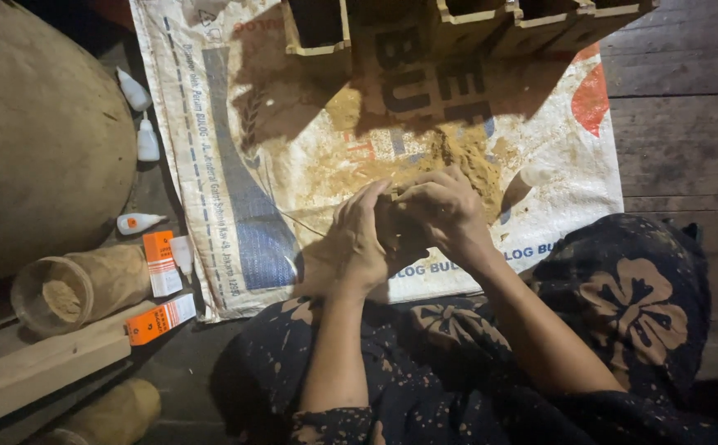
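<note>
Both hands meet above a sack spread on the floor. Left hand [361, 239] and right hand [441, 210] press fingertips together around something small; what they pinch is hidden, so the grasp cannot be told. Sawdust [458, 156] lies heaped on the sack [235, 189] just beyond them. Left of the sack, a jar [79, 288] lies on its side with powder inside, near small white bottles [146, 140] and orange boxes [159, 262]. Open wooden boxes [318, 33] stand at the sack's far edge. Forearms angle inward from the lap.
</note>
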